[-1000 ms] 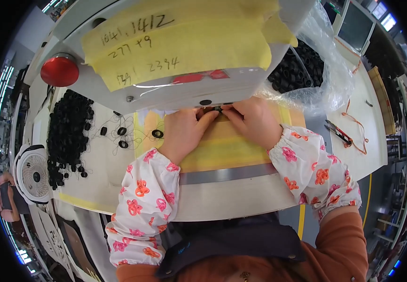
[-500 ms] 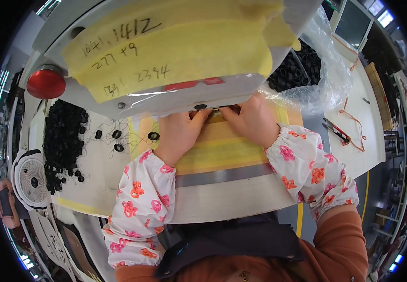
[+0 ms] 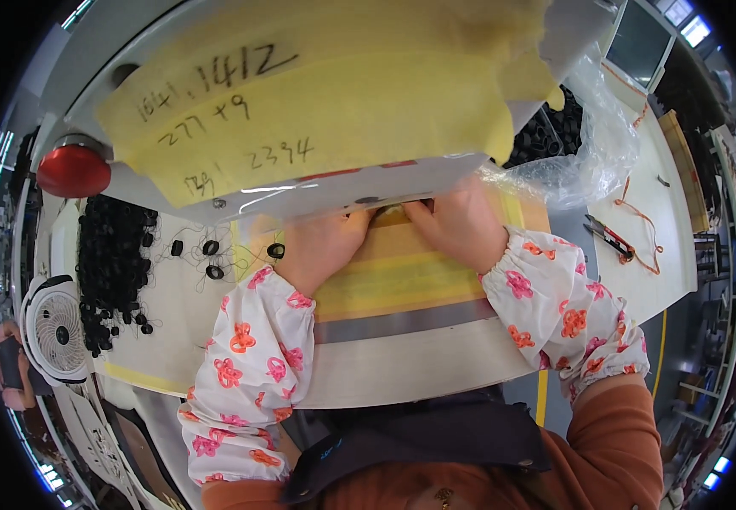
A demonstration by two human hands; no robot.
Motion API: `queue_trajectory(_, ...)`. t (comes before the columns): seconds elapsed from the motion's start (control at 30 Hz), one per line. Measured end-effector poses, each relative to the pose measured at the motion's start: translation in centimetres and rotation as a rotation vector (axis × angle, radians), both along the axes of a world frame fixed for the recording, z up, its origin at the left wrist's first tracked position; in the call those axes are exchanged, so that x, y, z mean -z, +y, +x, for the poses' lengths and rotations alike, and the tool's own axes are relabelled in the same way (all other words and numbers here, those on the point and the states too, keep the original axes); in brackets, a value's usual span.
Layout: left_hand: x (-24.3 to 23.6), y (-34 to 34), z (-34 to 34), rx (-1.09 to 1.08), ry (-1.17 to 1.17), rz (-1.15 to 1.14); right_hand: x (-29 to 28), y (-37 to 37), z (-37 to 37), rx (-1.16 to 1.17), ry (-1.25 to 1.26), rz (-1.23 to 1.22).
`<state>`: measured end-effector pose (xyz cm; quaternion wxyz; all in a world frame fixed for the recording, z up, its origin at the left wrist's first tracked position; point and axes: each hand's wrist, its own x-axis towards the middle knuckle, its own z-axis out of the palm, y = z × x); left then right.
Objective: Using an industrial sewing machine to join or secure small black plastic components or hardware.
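left grip, right grip by white machine, hold unclear

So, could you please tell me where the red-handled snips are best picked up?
Probably by the handles, with the right hand coming from the near-right side: the snips lie slantwise, slim blades pointing away and leftward, handles nearer the person.
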<state>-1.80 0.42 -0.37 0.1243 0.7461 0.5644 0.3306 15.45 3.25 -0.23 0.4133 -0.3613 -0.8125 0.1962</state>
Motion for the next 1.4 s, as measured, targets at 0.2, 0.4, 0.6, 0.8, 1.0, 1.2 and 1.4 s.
queue_trajectory(0.2, 0.7, 0.9, 1.0, 0.004, -0.077, -0.133, 0.4, 0.5, 1.0, 0.038, -0.033, -0.045)
queue_trajectory(0.4, 0.2, 0.3, 0.8, -0.085, -0.127, -0.303, -0.1, 0.1, 0.5, 0.064, -0.034, -0.141)
queue_trajectory(0.6, 0.9, 0.4, 0.8, -0.08, -0.077, -0.247, 0.5, 0.1, 0.5, 0.056, -0.026, -0.222)
queue_trajectory(0.8, 0.8, 0.7, 1.1, -0.092, -0.101, -0.168, 0.1, 0.6, 1.2, 0.063, -0.046, -0.166)
queue_trajectory(1.0, 0.6, 1.5, 0.9, -0.028, -0.126, 0.015, -0.1, 1.4, 0.9, 0.062, -0.069, -0.113)
queue_trajectory(1.2, 0.9, 0.6, 0.4, -0.052, -0.098, -0.077, 0.2, 0.8, 0.3, 0.034, -0.079, -0.139)
queue_trajectory(1.4, 1.9, -2.9, 0.4, -0.065, -0.128, 0.124, 0.0, 0.2, 3.5, -0.06, 0.029, 0.097)
